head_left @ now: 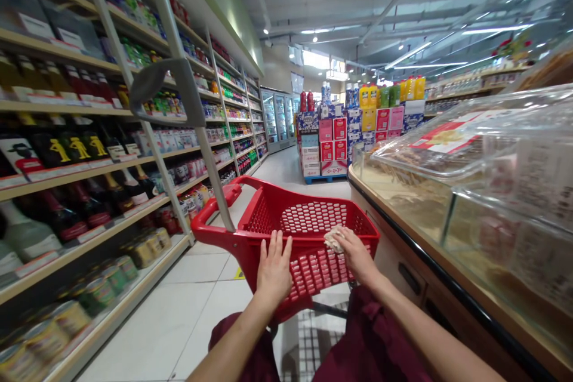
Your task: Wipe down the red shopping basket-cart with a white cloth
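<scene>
A red plastic shopping basket cart with perforated sides stands right in front of me. My left hand lies flat against its near side, fingers stretched up to the rim. A crumpled whitish cloth is gripped in my right hand, pressed on the near side at the rim, toward the right corner. From the cart's left end a long metal pole rises, with a grey handle on it.
Shelves of bottles and cans line the left. On my right stands a glass-edged counter with clear plastic packages piled on it. Ahead, stacked drink cartons rest on a blue pallet. Pale tiles cover the floor.
</scene>
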### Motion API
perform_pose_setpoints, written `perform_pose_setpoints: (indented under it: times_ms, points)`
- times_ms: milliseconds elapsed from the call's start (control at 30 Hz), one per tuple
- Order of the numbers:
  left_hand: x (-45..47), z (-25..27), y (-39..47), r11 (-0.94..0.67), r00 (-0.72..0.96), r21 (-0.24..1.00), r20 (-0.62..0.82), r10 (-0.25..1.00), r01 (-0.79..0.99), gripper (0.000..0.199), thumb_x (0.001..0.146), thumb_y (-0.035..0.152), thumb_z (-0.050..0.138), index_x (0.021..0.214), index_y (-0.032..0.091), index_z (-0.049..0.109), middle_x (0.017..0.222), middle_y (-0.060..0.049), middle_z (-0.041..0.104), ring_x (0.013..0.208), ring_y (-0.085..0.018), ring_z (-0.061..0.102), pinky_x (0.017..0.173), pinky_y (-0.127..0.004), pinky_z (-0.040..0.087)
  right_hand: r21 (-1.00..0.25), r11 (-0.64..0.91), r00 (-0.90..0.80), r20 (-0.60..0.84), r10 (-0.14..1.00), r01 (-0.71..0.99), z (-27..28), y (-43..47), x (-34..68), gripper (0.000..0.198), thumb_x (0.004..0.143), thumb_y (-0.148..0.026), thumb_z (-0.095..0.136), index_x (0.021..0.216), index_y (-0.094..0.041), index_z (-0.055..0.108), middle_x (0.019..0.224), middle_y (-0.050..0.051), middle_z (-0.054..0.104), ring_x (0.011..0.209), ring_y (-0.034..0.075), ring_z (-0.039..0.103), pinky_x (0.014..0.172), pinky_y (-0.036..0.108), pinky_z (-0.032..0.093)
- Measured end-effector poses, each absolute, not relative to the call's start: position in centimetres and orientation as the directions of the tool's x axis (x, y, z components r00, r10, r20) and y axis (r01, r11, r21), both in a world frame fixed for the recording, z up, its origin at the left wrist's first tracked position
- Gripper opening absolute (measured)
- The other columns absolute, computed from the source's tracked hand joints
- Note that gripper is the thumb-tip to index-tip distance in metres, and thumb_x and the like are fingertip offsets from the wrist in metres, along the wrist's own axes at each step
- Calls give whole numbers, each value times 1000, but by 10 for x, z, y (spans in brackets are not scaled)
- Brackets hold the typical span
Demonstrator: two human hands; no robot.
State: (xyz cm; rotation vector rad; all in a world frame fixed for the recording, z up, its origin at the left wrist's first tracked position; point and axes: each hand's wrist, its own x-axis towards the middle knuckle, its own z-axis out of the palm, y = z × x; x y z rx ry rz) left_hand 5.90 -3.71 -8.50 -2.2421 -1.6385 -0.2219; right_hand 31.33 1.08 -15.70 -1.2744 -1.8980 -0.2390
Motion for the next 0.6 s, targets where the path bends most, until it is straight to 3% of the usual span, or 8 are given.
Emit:
perform_pose_setpoints:
  times_ms: [167,367,533,600]
  points:
    - [61,-86,-36,-271,319,-183,329,889,945,69,70,28,49,133,16,23,143,-14,16,132,-27,3,105,-46,6,-392,253,128,725,676,885,-159,15,343,50,65,-2,36,105,-20,60,114,8,56,112,23,44,97,46,32]
    - [65,-81,-34,-266,314,-189,302,900,945,70,68,26,49,133,16,24,143,-11,18,132,-27,5,105,-47,6,-250,506,-174,740,650,825,-159,18,302,51,72,-3,34,116,-21,54,126,7,47,121,20,35,99,42,31]
    - [68,-80,-33,-266,314,-189,299,901,945,70,68,26,49,133,15,24,142,-13,17,131,-27,5,105,-46,6,-345,259,86,732,676,902,-156,24,328,47,69,-2,34,105,-16,60,115,12,55,113,24,44,95,46,34]
    - [69,-80,-33,-257,305,-187,307,902,948,70,69,27,49,133,15,24,142,-13,17,131,-28,5,105,-46,7,-339,259,81,733,676,904,-155,22,322,47,70,-1,34,106,-15,60,116,13,54,114,24,43,96,46,34]
